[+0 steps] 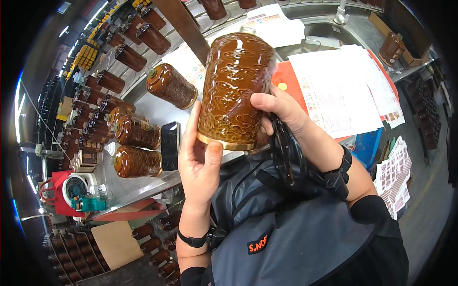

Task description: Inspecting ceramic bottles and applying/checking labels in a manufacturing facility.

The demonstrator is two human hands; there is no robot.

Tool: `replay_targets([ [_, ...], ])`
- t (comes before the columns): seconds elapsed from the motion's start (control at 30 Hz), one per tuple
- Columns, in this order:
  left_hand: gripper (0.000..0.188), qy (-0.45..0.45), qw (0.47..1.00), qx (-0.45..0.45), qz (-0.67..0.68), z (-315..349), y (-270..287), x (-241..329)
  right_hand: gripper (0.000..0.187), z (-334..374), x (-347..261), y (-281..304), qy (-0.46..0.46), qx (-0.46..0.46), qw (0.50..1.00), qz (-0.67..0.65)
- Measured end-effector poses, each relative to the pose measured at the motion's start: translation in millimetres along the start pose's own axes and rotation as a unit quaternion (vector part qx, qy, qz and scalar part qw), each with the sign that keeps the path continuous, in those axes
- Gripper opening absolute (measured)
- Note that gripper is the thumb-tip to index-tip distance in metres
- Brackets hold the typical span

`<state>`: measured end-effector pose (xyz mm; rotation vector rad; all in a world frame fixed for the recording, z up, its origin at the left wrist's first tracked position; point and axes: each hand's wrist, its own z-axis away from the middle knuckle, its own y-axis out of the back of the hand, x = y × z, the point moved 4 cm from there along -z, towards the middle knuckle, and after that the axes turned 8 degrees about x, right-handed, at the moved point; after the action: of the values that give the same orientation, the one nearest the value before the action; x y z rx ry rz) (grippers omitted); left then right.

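Closest to the body, a dark apron is covering the person's front, and a black, glossy, strap-like bundle is hanging beneath the right hand; its kind is hard to tell. The left hand is clamping its fingers on the lower end of a large brown bottle, the thumb pressing by the gold rim. The right hand's fingers are clamped on the bottle's right side, the thumb lying on the embossed wall. Both hands are holding the bottle tilted above the near edge of the metal surface, its neck pointing away, and it is hiding part of what lies behind.

A black phone is lying at the near edge, just left of the left hand. Beside it a white-capped bottle and a second bottle are standing; a third bottle is standing farther in. Toward the left end, a small fan is sitting beside a red bag. On the right, white papers are covering much of a red board.

Beyond, a brown post is rising right behind the held bottle, partly blocking the view of a row of dark bottles.
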<state>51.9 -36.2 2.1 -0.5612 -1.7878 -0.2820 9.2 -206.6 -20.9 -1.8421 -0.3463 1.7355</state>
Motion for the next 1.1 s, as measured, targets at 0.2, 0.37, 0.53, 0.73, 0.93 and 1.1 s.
replay_targets([
  [0.2, 0.092, -0.025, 1.000, -0.011, -0.016, 1.8, -17.8, 2.3, 0.063, 10.6, -0.6, -6.8, 0.043, 0.086, 0.995, -0.010],
  [0.37, 0.088, 0.028, 0.997, -0.003, 0.066, 2.7, -23.5, 4.1, 0.063, 16.8, -0.2, -9.8, 0.054, 0.085, 0.995, -0.024],
  [0.53, 0.085, 0.037, 0.993, 0.017, 0.109, 3.7, -24.0, 3.1, 0.061, 18.0, 1.7, -8.2, 0.058, 0.078, 0.995, -0.027],
  [0.73, 0.074, -0.004, 0.996, 0.050, 0.080, 4.7, -14.1, -2.5, 0.059, 21.9, 6.7, -11.5, 0.041, 0.066, 0.997, -0.022],
  [0.93, 0.066, 0.061, 0.979, 0.101, 0.166, 7.4, -10.2, 0.5, 0.059, 23.6, 3.3, -10.3, 0.048, 0.073, 0.996, -0.010],
  [1.1, 0.062, -0.098, 0.995, 0.002, -0.032, 9.3, -1.4, 12.7, 0.055, 23.9, -7.5, -12.1, 0.072, 0.071, 0.994, 0.028],
])
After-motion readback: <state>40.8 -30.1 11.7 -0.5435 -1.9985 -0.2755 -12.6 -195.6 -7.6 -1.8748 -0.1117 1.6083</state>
